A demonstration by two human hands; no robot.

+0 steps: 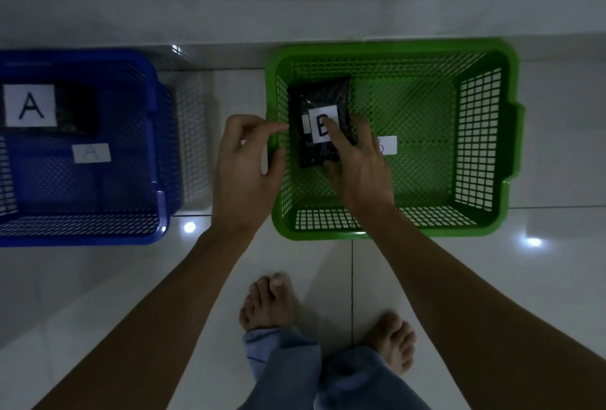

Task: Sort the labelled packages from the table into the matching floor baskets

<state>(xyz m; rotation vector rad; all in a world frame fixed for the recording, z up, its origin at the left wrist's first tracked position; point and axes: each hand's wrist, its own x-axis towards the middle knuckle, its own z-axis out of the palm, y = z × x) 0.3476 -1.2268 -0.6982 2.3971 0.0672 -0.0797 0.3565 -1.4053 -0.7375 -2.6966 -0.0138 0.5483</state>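
The right hand [357, 160] pinches the black B package [323, 121] by its near edge, over the left part of the green basket [510, 88]. The left hand [246, 160] hovers beside it, fingers loosely curled, gripping nothing. The pouch looks light, soft and a little slick; an edge pinch seems best. Two baskets: green, and a blue basket [157, 121] holding one A package [49, 106]. Two packages in all.

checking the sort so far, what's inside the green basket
One dark package with a white B label, held by the right hand, over the green basket. A paper tag lies on its floor, half hidden by that hand. Nothing else shows.
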